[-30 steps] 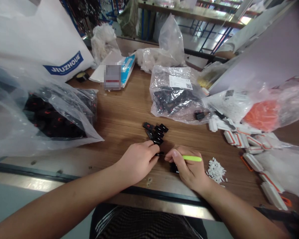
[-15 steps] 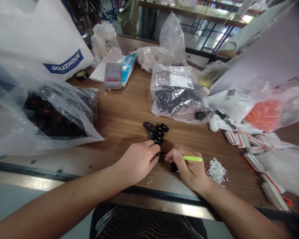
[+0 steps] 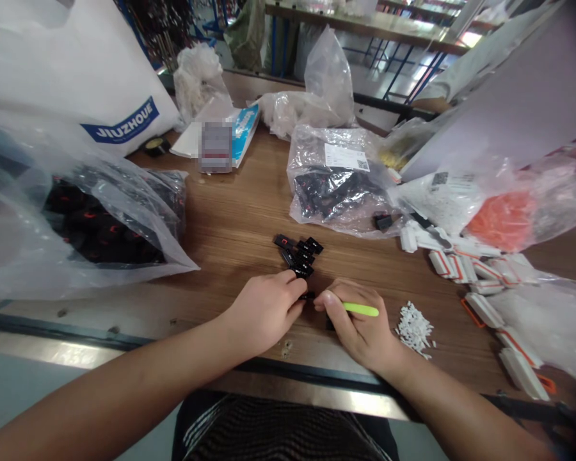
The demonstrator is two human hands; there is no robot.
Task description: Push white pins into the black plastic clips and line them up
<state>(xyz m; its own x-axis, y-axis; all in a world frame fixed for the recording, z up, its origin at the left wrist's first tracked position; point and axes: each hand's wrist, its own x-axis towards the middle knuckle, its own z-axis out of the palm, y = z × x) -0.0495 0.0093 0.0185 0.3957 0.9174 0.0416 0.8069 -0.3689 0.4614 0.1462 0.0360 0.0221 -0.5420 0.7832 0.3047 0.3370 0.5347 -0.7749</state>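
My left hand [image 3: 271,304] is closed, thumb and fingers pinching a small black plastic part [image 3: 308,296], mostly hidden by the fingertips. In my right hand [image 3: 358,320] is a slim tool with a yellow-green handle [image 3: 361,309], held like a pen. Its tip points left at the pinched part and is hard to make out. Just beyond my left fingers lies a cluster of black plastic parts [image 3: 301,251], one with a red mark. Another dark piece [image 3: 333,321] sits partly under my right hand. A heap of tiny white pieces [image 3: 413,328] lies right of that hand.
A clear bag of black parts [image 3: 105,218] stands on the left, another bag [image 3: 340,182] behind the cluster. White cases with orange edges [image 3: 484,307] line the right side beside a bag of orange pieces [image 3: 502,221]. A booklet [image 3: 246,131] lies at the back.
My right hand has moved slightly left, bringing the tool closer to the black part, and the handle's angle has tilted a little. My left hand keeps its pinch; the view has shifted slightly.
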